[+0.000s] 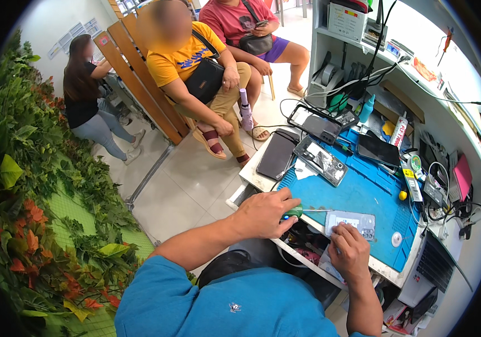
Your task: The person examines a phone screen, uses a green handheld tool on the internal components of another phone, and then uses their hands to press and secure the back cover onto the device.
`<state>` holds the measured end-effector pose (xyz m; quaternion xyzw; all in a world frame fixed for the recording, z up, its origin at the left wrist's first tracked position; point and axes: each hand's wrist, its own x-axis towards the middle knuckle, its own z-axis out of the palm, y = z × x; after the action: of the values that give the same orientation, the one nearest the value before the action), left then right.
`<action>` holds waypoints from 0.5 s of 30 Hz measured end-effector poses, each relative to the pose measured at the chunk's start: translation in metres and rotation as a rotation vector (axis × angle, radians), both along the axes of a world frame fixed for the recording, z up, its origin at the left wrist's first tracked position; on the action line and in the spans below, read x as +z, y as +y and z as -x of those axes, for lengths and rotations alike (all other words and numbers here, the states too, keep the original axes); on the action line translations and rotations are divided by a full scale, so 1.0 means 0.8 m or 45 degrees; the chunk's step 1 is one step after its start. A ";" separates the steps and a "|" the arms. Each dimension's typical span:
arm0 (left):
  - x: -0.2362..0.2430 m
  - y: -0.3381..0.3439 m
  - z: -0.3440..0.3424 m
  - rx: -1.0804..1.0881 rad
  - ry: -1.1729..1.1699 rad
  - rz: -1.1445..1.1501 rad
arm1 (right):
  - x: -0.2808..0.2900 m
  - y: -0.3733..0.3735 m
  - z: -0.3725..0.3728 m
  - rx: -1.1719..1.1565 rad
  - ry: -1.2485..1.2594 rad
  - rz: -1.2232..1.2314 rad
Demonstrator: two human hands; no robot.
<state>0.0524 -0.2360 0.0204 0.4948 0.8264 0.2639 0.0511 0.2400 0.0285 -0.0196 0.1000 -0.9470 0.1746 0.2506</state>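
My left hand [265, 213] is closed around the green handle of a screwdriver [293, 212]. Its thin metal shaft points right and ends at the top left edge of a pale grey smartphone [358, 220]. The phone lies back up on the front of a blue repair mat [358, 197], its camera openings at the right end. Against the phone's lower edge, my right hand [350, 247] is closed, fingers bent onto it. Behind them, an opened phone with bare inner parts [322, 161] rests on the mat, and a dark phone [278, 153] is left of it.
Below the bench edge a drawer [302, 247] stands pulled out, holding small items. At right are a laptop [434, 267], tangled cables, a white tube [399, 132] and a black tablet-like device [378, 149]. Two seated people [195, 73] face the bench; another person stands farther back.
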 end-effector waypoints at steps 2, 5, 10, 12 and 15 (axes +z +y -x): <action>0.000 -0.001 -0.001 0.002 -0.006 -0.005 | 0.002 -0.001 -0.001 -0.006 0.004 -0.007; 0.003 -0.001 -0.002 0.009 -0.027 0.005 | 0.003 -0.002 0.001 -0.007 0.011 0.012; 0.001 -0.003 -0.002 0.004 -0.031 0.002 | 0.002 -0.002 0.001 -0.010 0.001 0.007; 0.001 -0.002 -0.003 0.005 -0.022 0.010 | 0.007 -0.009 0.002 -0.051 -0.004 0.011; 0.003 -0.002 -0.004 0.002 -0.025 0.035 | 0.007 -0.009 0.003 -0.065 -0.008 -0.008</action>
<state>0.0558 -0.2377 0.0226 0.4908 0.8298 0.2573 0.0657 0.2375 0.0212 -0.0143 0.0761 -0.9506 0.1656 0.2515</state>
